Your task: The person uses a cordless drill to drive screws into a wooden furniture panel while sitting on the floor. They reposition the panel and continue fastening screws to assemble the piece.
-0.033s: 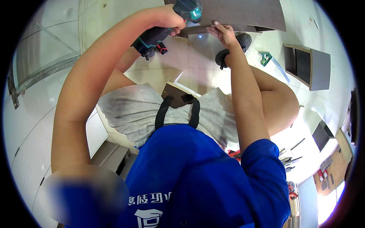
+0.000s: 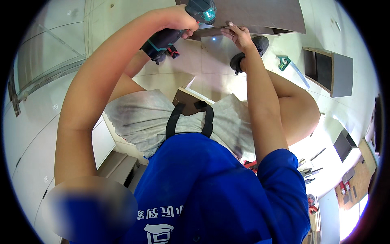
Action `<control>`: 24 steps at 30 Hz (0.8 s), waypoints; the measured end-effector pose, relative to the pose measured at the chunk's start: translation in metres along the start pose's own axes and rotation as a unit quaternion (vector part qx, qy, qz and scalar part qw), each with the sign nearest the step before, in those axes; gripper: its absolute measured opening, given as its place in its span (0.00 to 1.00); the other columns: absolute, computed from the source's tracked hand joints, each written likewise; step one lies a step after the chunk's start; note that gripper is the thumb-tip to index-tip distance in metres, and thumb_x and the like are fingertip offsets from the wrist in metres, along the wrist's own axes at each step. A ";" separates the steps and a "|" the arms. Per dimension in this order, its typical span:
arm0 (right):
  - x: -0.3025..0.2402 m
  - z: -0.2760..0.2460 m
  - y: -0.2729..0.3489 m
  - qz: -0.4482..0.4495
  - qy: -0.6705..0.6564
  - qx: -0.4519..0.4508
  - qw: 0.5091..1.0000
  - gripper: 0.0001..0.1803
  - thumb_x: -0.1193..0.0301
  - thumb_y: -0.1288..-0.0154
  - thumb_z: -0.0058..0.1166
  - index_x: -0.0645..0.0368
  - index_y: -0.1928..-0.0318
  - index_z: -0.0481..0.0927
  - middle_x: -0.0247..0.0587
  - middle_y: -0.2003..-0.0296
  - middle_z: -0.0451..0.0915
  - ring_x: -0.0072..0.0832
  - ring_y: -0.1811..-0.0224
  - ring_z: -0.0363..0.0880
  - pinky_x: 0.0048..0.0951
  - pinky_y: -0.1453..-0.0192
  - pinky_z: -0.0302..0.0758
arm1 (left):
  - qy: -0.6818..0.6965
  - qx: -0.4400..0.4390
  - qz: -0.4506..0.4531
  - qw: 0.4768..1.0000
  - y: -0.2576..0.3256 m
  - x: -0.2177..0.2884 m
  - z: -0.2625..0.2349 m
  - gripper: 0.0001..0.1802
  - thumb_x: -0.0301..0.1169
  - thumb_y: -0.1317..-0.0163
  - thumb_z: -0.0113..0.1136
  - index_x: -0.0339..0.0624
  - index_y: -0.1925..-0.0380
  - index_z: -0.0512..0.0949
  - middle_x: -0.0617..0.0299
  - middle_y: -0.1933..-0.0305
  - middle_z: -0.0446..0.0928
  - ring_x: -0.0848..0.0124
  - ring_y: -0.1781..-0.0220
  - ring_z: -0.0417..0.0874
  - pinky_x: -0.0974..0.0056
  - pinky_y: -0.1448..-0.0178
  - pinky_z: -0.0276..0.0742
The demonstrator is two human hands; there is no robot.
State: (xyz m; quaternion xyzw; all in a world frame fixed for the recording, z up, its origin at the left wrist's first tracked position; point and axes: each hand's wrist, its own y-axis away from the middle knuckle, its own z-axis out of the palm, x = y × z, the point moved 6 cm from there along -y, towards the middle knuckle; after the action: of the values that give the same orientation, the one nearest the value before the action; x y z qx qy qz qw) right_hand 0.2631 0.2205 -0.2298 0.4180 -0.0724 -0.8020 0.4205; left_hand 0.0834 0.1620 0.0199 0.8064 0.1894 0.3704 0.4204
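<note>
My left hand (image 2: 183,25) is wrapped round the handle of a black and teal cordless drill (image 2: 162,40). The drill's head is at the left part of a dark brown board piece (image 2: 260,14); its tip and contact point cannot be made out. On the front edge of that piece rests my right hand (image 2: 240,37), thumb over the top and fingers lower down, holding the edge. A small bright light spot (image 2: 214,39) shows on the floor just below the edge.
A green-handled square with a metal blade (image 2: 298,73) lies on the floor at right, beside a dark open box (image 2: 341,75). A brown piece on black straps (image 2: 189,103) is at my lap. Metal rails (image 2: 48,80) lie at left; a grey panel (image 2: 344,144) stands farther right.
</note>
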 end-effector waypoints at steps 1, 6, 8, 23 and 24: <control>-0.001 0.002 0.000 -0.006 0.000 0.005 1.000 0.20 0.70 0.33 0.63 0.75 0.49 0.76 0.51 0.54 0.81 0.41 0.52 0.84 0.37 0.45 0.83 | 0.000 0.000 -0.001 1.000 0.000 0.000 0.000 0.10 0.29 0.49 0.59 0.39 0.65 0.78 0.60 0.71 0.82 0.72 0.74 0.83 0.64 0.65 0.79; -0.001 0.001 -0.003 -0.029 0.006 0.042 0.999 0.20 0.71 0.36 0.66 0.72 0.51 0.77 0.48 0.57 0.81 0.35 0.59 0.84 0.34 0.52 0.86 | 0.000 -0.008 0.008 1.000 -0.002 0.000 0.001 0.10 0.30 0.48 0.60 0.39 0.66 0.78 0.60 0.71 0.82 0.73 0.74 0.83 0.64 0.65 0.79; 0.001 0.002 -0.004 -0.030 0.003 0.057 0.998 0.19 0.70 0.36 0.67 0.71 0.51 0.77 0.46 0.58 0.82 0.32 0.61 0.84 0.33 0.54 0.86 | 0.004 0.001 0.005 1.000 -0.003 -0.002 0.001 0.10 0.30 0.48 0.60 0.39 0.66 0.78 0.60 0.71 0.82 0.72 0.74 0.83 0.64 0.65 0.79; 0.007 0.022 -0.001 -0.015 0.126 0.134 0.983 0.23 0.61 0.44 0.73 0.66 0.58 0.81 0.40 0.63 0.83 0.23 0.70 0.81 0.23 0.68 0.83 | -0.007 -0.007 -0.016 1.000 0.003 0.005 0.000 0.13 0.30 0.49 0.62 0.38 0.63 0.80 0.59 0.71 0.81 0.72 0.73 0.82 0.63 0.67 0.79; 0.008 0.024 -0.001 -0.016 0.126 0.131 0.983 0.22 0.61 0.44 0.73 0.66 0.58 0.81 0.40 0.64 0.83 0.23 0.70 0.81 0.23 0.68 0.83 | -0.009 -0.013 -0.019 1.000 0.002 0.004 0.000 0.16 0.31 0.51 0.63 0.39 0.61 0.80 0.59 0.70 0.81 0.71 0.72 0.81 0.62 0.68 0.79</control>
State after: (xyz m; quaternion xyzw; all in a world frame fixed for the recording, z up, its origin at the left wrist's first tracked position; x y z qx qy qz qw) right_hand 0.2432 0.2096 -0.2199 0.5680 -0.1165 -0.7334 0.3548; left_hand 0.0862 0.1627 0.0234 0.8003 0.1963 0.3572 0.4398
